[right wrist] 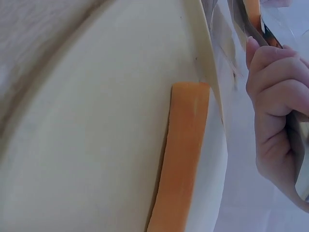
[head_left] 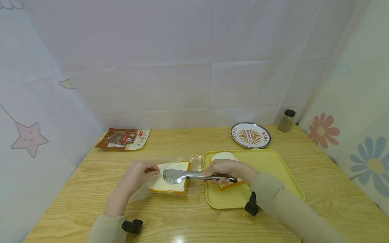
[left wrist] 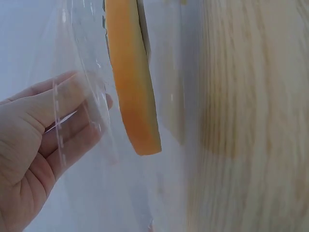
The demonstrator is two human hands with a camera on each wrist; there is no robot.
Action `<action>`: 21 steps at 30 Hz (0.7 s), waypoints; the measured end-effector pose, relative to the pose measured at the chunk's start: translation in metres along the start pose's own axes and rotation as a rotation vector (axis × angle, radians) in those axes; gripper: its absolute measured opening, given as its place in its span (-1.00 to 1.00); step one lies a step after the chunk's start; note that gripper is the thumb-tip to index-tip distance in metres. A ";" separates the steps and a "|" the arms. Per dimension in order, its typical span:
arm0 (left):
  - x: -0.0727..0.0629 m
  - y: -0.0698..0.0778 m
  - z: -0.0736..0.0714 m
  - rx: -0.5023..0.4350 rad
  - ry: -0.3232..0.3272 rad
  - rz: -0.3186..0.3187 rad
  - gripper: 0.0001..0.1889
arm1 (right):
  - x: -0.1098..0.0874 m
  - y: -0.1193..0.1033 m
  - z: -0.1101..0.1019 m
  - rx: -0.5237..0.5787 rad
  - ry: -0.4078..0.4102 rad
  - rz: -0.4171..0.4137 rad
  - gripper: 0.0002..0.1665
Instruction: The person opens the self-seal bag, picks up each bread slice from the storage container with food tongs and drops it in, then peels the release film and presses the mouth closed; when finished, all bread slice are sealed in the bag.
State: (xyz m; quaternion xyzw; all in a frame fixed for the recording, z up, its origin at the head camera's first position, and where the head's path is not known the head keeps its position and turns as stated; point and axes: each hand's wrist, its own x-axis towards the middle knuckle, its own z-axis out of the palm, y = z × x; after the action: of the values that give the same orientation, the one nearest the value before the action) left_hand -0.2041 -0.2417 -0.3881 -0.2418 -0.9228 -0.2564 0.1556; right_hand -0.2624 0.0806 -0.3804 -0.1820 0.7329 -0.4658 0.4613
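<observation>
My left hand [head_left: 137, 175] pinches the edge of a clear plastic bag [left wrist: 82, 183] between thumb and fingers. Inside the bag is a bread slice [head_left: 182, 166], white with an orange-brown crust, lifted off the table in the left wrist view. In the head view my right hand [head_left: 221, 168] grips metal tongs [head_left: 194, 174] by their handles. The slotted tong head lies over the slice, and orange crust shows beside the metal in the right wrist view. Below my right hand, another bread slice [head_left: 224, 155] lies on the yellow tray [head_left: 270, 179], partly hidden by that hand.
Behind the tray sits a patterned white plate [head_left: 250, 135], with a black-lidded jar [head_left: 286, 120] at the back right corner. A brown and white food packet [head_left: 123, 139] lies at the back left. Cloth hangs behind and on both sides of the wooden table [head_left: 170, 222].
</observation>
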 end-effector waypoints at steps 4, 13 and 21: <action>0.000 0.002 0.000 -0.013 0.011 0.013 -0.89 | 0.004 -0.002 0.003 -0.016 0.004 -0.014 -0.57; 0.001 0.001 0.003 -0.034 0.032 0.046 -0.92 | 0.018 -0.009 0.012 -0.009 0.020 -0.040 -0.64; 0.001 0.003 0.003 -0.029 0.042 0.041 -0.92 | 0.032 -0.011 0.016 -0.016 0.039 -0.027 -0.62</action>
State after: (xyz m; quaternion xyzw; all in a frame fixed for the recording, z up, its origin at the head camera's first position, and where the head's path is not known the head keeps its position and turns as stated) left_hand -0.2040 -0.2372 -0.3893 -0.2576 -0.9103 -0.2717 0.1768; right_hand -0.2669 0.0438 -0.3895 -0.1865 0.7430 -0.4695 0.4390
